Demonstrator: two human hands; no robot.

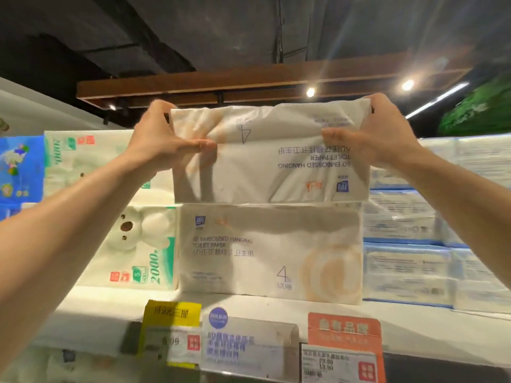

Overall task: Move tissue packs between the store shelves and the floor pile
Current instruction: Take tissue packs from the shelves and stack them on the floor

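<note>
Upper tissue pack (271, 158), centre frame, inverted: left hand (163, 139) and right hand (378, 134) grip its top corners, and its bottom edge meets the lower pack (271, 250). Open space above. White shelf (110, 313); dark ceiling (221, 29).

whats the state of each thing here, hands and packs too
left hand, grips the top pack's left end
right hand, grips its right end
top pack, held up, print upside down, bottom edge at the lower pack's top
lower pack, lying on the shelf, print upright
shelf, stocked with packs, price tags on its front edge
</note>
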